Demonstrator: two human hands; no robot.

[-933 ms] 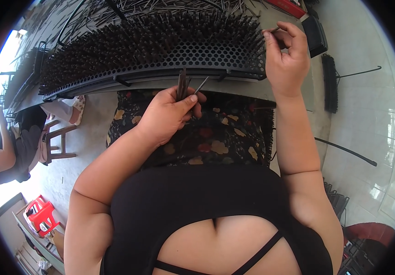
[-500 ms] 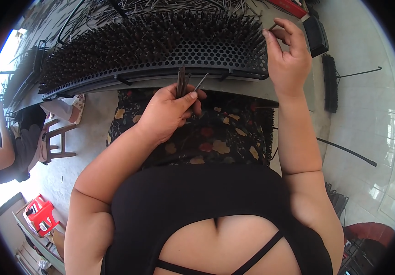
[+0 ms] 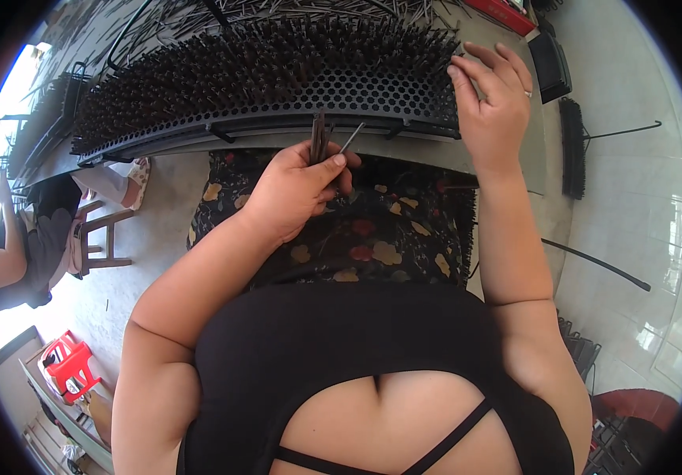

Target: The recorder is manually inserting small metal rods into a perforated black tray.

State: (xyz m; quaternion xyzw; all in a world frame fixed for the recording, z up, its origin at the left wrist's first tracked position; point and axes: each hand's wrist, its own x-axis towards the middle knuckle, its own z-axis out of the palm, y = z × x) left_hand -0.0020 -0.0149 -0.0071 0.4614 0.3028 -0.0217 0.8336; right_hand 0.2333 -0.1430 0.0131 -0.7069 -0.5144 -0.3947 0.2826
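My left hand (image 3: 301,186) is closed around a small bundle of thin dark rods (image 3: 319,141). One greyer rod (image 3: 352,138) slants out by the thumb. Just beyond this hand lies a long black rack (image 3: 349,96) with a perforated top, its holes packed with several upright dark rods (image 3: 222,79). Bare holes show along the near right part. At the rack's right end is my right hand (image 3: 499,107), thumb and forefinger pinched together beside the last standing rods, the other fingers raised. What lies between those fingertips is too small to make out.
Loose rods (image 3: 301,11) lie scattered behind the rack. A black box (image 3: 551,68) and a brush-like black piece (image 3: 571,150) are at the right. Another person (image 3: 16,253) sits at the left near a wooden stool (image 3: 107,237). A red plastic stool (image 3: 70,364) stands lower left.
My right hand has come slightly down and toward the rack's end rods; the thin rod seen in its fingers before no longer shows clearly. My left hand keeps its bundle, nearly still.
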